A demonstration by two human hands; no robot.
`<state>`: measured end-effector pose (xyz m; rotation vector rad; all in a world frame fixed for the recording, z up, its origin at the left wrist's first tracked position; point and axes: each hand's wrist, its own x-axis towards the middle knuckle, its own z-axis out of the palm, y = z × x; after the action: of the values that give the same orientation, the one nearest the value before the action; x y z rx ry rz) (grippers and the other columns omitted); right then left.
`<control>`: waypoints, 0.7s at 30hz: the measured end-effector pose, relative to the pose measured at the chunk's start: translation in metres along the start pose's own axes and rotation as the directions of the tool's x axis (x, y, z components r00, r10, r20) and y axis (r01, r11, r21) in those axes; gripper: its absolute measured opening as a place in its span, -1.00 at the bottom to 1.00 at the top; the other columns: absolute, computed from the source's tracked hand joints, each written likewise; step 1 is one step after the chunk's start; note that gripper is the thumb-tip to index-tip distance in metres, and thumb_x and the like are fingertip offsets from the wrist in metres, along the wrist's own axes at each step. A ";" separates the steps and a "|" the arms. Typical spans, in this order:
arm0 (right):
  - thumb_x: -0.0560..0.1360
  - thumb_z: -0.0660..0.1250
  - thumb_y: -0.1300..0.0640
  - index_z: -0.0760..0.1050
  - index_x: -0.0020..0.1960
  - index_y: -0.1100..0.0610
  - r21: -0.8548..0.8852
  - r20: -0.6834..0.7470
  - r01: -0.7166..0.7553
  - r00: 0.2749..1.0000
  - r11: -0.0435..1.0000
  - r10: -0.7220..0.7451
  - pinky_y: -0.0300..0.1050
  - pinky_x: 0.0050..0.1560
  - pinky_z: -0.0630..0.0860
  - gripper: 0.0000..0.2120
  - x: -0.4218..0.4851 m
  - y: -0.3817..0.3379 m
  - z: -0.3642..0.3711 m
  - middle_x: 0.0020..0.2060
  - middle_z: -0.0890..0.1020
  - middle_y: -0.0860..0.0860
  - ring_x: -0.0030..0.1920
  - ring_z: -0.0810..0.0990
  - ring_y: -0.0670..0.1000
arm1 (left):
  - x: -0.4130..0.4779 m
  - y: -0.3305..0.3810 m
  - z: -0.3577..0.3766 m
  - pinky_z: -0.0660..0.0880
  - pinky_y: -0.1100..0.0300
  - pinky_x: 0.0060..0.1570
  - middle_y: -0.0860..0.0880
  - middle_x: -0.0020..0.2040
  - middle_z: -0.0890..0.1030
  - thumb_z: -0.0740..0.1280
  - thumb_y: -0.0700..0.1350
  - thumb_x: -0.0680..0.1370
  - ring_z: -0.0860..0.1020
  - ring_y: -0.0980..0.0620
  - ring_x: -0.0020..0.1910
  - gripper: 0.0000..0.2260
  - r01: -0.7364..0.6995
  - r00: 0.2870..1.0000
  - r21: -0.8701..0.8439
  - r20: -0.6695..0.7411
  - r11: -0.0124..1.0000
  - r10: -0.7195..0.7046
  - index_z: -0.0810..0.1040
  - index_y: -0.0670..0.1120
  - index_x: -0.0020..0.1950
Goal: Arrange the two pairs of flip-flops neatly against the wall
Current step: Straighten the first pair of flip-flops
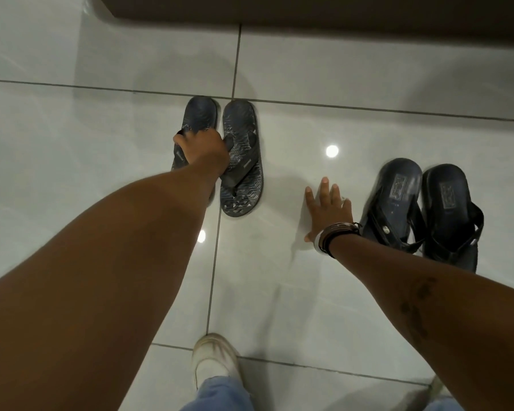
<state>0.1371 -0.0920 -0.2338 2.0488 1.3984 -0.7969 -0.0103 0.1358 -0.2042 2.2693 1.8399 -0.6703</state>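
Your left hand is closed on the straps of the patterned flip-flops — the pair lies side by side on the tiled floor, well short of the wall. Your right hand is spread flat and empty, just beside the black flip-flops.

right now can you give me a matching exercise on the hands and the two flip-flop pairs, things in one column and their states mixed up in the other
Things
1. left hand
2. right hand
3. patterned flip-flops
4. plain black flip-flops

States
A. untouched, side by side on the floor tiles, right of the right hand
B. open, fingers spread
C. closed around straps
D. gripped at the straps, nearer the dark wall base

Pairs: 1-C, 2-B, 3-D, 4-A
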 end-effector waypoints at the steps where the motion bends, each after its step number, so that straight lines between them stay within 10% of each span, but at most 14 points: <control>1: 0.35 0.45 -0.14 -0.30 0.52 0.01 -0.006 -0.002 -0.001 1.000 1.000 0.001 0.21 0.44 0.09 0.10 0.000 0.000 0.000 0.51 -0.30 0.21 0.51 -0.20 0.26 | -0.001 0.001 -0.001 0.20 -0.15 0.32 -0.18 0.09 0.61 0.22 0.01 0.59 0.42 -0.22 0.26 -0.76 -0.003 1.000 0.010 0.002 1.000 0.003 0.57 -0.11 0.07; 21: 0.36 0.44 -0.18 -0.31 0.53 0.01 -0.017 -0.004 0.022 1.000 1.000 -0.023 0.27 0.44 0.05 0.10 -0.001 0.003 0.000 0.50 -0.30 0.22 0.51 -0.21 0.27 | 0.007 0.016 -0.002 0.13 -0.19 0.35 -0.17 0.12 0.59 0.26 0.16 0.56 0.41 -0.20 0.28 -0.66 -0.005 1.000 -0.019 0.001 1.000 0.005 0.56 -0.10 0.07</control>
<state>0.1393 -0.0935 -0.2328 2.0261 1.4280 -0.7879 0.0061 0.1389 -0.2081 2.2603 1.8321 -0.6505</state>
